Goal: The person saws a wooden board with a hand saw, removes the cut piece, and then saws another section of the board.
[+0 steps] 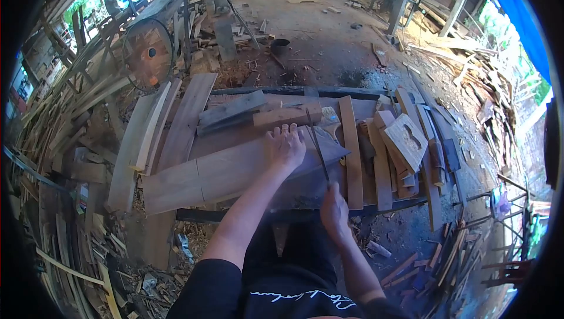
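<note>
A long, wide wooden board [235, 169] lies across the workbench, with a thin line across its left part and a pointed right end. My left hand [286, 147] rests on this board towards its right part, fingers bent over the far edge. In my right hand [335, 213] is the near end of a long, narrow dark tool [318, 145], closed in my fingers. Its far part crosses the board's right end; whether it is a saw or a file I cannot make out. Just beyond my left fingers lies a wooden block [288, 114].
Several planks [187, 122] lie at the bench's left, and upright strips [351, 151] at its right. A wooden piece with a cut-out slot [405, 140] sits among them. A round fan [150, 54] stands at the far left. Scrap wood [464, 84] covers the ground at right.
</note>
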`<control>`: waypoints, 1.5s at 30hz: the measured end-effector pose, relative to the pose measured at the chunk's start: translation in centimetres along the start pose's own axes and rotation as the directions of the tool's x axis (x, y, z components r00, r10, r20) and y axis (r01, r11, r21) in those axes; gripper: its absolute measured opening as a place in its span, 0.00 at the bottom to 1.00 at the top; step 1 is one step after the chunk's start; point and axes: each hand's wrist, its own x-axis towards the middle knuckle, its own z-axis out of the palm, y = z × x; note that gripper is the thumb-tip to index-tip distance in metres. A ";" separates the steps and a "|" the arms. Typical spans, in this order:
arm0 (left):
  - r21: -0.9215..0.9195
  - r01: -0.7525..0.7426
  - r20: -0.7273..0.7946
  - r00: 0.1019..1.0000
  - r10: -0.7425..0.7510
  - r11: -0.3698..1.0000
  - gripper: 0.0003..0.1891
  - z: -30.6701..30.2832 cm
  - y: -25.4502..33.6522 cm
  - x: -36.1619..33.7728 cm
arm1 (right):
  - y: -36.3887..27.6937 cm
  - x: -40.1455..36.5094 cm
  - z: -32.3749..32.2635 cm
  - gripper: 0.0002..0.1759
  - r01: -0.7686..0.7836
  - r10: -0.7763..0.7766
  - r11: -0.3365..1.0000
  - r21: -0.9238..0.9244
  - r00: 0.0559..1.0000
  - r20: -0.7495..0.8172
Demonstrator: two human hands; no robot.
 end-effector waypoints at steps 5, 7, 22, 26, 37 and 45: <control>-0.038 0.006 0.003 1.000 -0.006 0.999 0.14 -0.3 -0.2 0.0 | -1.6 2.5 0.2 0.07 -0.008 0.007 1.000 0.019 1.000 0.008; -0.054 -0.005 -0.034 0.999 0.003 0.999 0.13 -0.2 -0.3 0.0 | -0.4 -0.1 0.3 0.07 0.015 -0.015 0.999 0.031 1.000 -0.003; -0.061 0.015 -0.086 0.996 -0.020 0.998 0.13 0.1 0.0 0.0 | 1.4 -2.6 0.6 0.07 -0.045 0.045 0.999 -0.011 0.999 -0.007; -0.034 0.010 -0.042 0.999 -0.011 0.999 0.14 0.1 0.0 0.0 | -0.7 1.1 0.7 0.06 -0.028 0.028 0.999 0.020 0.999 -0.029; -0.019 0.039 -0.010 0.999 -0.039 0.999 0.17 0.0 0.1 -0.3 | 0.2 -2.1 0.4 0.09 -0.051 0.051 0.997 0.058 0.999 0.000; -0.059 0.016 -0.034 0.999 -0.018 0.998 0.17 0.2 -0.2 -0.3 | -0.2 -1.3 0.4 0.06 -0.003 0.004 0.999 0.051 1.000 -0.018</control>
